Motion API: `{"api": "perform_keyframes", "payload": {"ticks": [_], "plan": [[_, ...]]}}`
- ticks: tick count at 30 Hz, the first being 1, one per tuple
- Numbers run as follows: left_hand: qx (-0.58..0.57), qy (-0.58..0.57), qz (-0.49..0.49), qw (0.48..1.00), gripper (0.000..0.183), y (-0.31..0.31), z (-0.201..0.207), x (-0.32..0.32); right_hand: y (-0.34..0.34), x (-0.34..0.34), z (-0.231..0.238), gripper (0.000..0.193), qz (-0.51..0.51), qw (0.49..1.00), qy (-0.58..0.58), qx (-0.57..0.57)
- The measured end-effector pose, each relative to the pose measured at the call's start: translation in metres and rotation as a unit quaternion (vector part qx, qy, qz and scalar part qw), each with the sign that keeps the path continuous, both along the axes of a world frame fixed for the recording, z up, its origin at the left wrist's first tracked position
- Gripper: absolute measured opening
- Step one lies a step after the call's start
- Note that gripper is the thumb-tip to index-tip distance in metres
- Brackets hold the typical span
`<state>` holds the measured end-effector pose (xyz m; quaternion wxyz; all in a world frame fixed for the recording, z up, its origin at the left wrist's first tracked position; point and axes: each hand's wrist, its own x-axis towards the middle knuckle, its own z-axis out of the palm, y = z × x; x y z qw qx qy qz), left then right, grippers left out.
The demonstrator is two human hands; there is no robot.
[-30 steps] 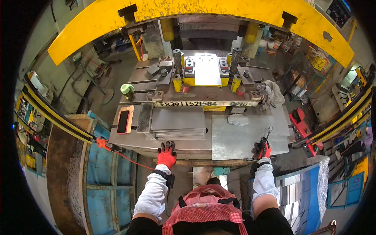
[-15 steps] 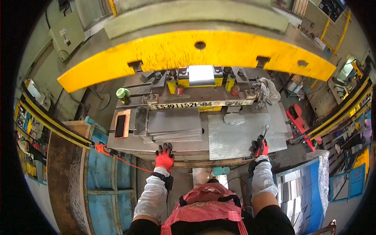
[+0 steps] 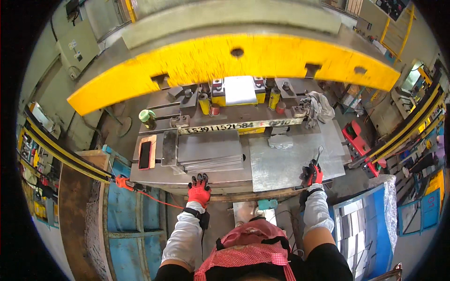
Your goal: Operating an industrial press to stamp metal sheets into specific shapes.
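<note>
Yellow press ram [image 3: 234, 60] has dropped since a second ago, right hand [image 3: 312, 175] is gripping a looped metal tool [image 3: 319, 156] near the table's [image 3: 146, 175] front-right corner, probably light, stiff, best held by its handle, left hand [image 3: 199, 192] open at the front edge.

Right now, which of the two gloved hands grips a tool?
The right hand, closed around a thin tool; the left hand rests spread at the table's front edge, holding none.

Metal table [image 3: 157, 176], sheet stack [image 3: 209, 146], flat panel [image 3: 277, 167]
</note>
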<state>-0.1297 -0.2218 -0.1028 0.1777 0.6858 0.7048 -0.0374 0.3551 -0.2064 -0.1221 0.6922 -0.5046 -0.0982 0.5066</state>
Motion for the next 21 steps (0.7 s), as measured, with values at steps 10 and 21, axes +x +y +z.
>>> {"api": "perform_keyframes", "payload": {"ticks": [10,21], "plan": [[0.040,-0.006,0.020,0.999,0.057,-0.001,-0.016,-0.003,-0.004,0.000,-0.004,0.026,0.026,0.999,-0.022,0.001],[0.075,-0.038,0.025,0.996,0.051,0.000,-0.011,0.002,0.003,-0.005,0.059,0.061,0.165,0.947,-0.253,0.106]]}}
